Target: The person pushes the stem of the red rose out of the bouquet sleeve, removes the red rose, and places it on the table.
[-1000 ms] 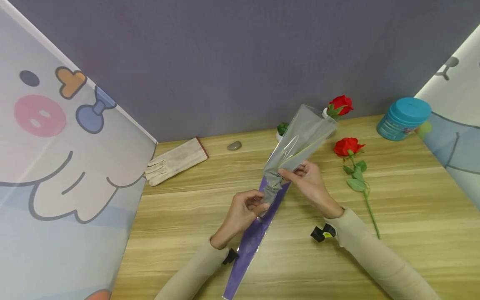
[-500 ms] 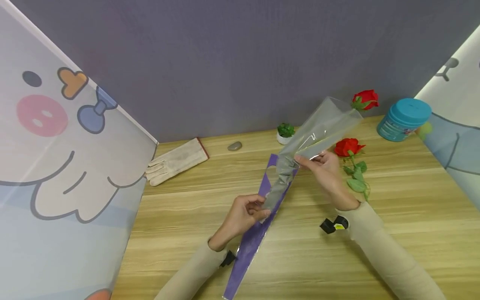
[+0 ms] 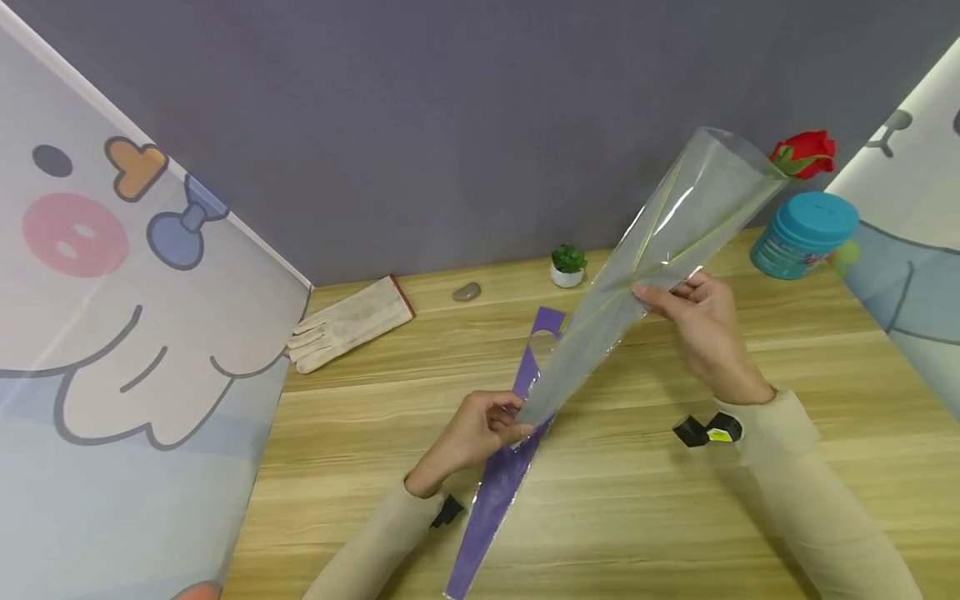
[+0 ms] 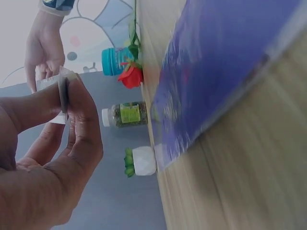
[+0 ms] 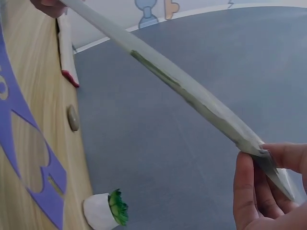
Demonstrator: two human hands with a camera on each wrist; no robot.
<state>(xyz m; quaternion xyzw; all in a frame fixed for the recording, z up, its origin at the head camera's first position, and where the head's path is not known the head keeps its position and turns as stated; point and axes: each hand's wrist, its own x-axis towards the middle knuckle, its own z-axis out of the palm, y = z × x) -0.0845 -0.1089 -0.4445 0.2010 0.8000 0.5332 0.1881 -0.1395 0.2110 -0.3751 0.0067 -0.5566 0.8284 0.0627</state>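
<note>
My left hand [image 3: 480, 429] pinches the narrow lower end of a clear greyish flower sleeve [image 3: 600, 321]. Higher up, my right hand [image 3: 701, 329] grips the sleeve's side between thumb and fingers. The sleeve slants up to the right over the table, its wide mouth at the top. Right at that mouth a red rose [image 3: 806, 154] shows its bloom and green base. Beneath my left hand a purple tapering sleeve [image 3: 498, 487] with a heart-shaped window lies on the table. Beside the tub, a second red rose [image 4: 132, 76] lies in the left wrist view; in the head view it is hidden.
A blue lidded tub [image 3: 802, 237] stands at the back right, with a white-capped jar [image 4: 125, 114] nearby. Along the back are a small potted plant [image 3: 567, 265] and a grey stone [image 3: 467, 292]. Back left lies a cloth glove [image 3: 351, 325]. Walls border the back and sides.
My right hand has moved up and right, drawing the crumpled sleeve out long and smooth. The upper rose has shifted up and right with it. My left hand has barely moved.
</note>
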